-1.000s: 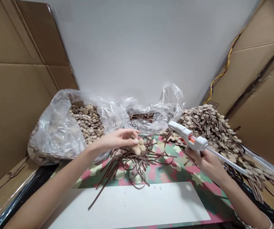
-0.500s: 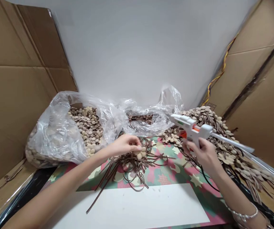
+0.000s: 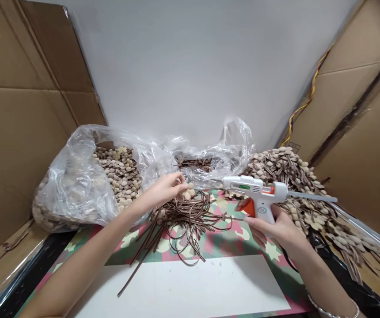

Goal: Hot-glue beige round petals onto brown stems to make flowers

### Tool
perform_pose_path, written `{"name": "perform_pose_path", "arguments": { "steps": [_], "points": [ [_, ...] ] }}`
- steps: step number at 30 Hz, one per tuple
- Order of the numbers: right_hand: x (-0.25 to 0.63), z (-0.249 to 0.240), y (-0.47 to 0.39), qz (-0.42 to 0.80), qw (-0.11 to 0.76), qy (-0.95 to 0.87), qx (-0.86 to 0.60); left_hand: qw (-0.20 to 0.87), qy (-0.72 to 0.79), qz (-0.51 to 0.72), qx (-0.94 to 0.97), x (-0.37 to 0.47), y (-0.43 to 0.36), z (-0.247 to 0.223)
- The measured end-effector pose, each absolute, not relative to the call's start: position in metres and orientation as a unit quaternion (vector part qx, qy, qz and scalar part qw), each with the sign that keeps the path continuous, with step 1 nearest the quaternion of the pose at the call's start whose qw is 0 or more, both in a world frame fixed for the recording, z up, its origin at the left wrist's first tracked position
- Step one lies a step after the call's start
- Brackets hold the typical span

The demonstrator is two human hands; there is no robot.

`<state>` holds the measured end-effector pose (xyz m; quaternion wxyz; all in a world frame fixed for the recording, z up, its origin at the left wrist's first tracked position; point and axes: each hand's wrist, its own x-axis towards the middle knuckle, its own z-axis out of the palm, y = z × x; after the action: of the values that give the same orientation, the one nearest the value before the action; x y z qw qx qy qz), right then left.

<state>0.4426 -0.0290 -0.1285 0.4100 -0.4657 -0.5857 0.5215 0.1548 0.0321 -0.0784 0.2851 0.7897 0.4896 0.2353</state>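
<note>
My left hand [image 3: 167, 189] pinches a pale beige flower-shaped piece [image 3: 188, 192] between thumb and fingers. It is held above a heap of thin brown strips [image 3: 190, 216] that spreads over the patterned cloth. In my right hand [image 3: 278, 227] is a white hot glue gun [image 3: 259, 190] with an orange trigger. Its nozzle points left toward the beige flower, a short gap away, and a glue stick juts from its back. A few beige flowers [image 3: 159, 215] lie among the strips below my left hand.
At left stands a clear plastic bag [image 3: 77, 181] full of beige flowers. Another plastic bag [image 3: 233, 150] holds brown strips at the back. Flowers with strips attached form a pile [image 3: 312, 207] on the right. A white board [image 3: 190, 287] lies in front; cardboard walls [image 3: 14, 132] flank the table.
My left hand has lifted up and slightly left with the flower. The glue gun has come left and lower, turning nearly level, its nozzle now closer to the flower.
</note>
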Motion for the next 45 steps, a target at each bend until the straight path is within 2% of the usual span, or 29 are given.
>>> {"name": "perform_pose_path", "arguments": {
  "steps": [4,10,22,28,45],
  "points": [
    [0.439,-0.136,-0.023,0.514,0.432,-0.58,-0.461,0.368,0.481,0.313,0.732,0.164,0.038,-0.088],
    [0.432,-0.147,-0.026,0.468,0.373,-0.611,-0.518,0.333,0.483,0.359,0.726,0.17,0.039,-0.098],
    [0.426,-0.153,-0.026,0.456,0.355,-0.638,-0.509,0.274,0.471,0.392,0.741,0.181,0.029,-0.1],
    [0.425,-0.156,-0.025,0.467,0.359,-0.632,-0.504,0.295,0.465,0.425,0.718,0.184,0.03,-0.104],
    [0.422,-0.154,-0.024,0.453,0.368,-0.616,-0.528,0.359,0.461,0.42,0.694,0.186,0.031,-0.11]
  ]
}}
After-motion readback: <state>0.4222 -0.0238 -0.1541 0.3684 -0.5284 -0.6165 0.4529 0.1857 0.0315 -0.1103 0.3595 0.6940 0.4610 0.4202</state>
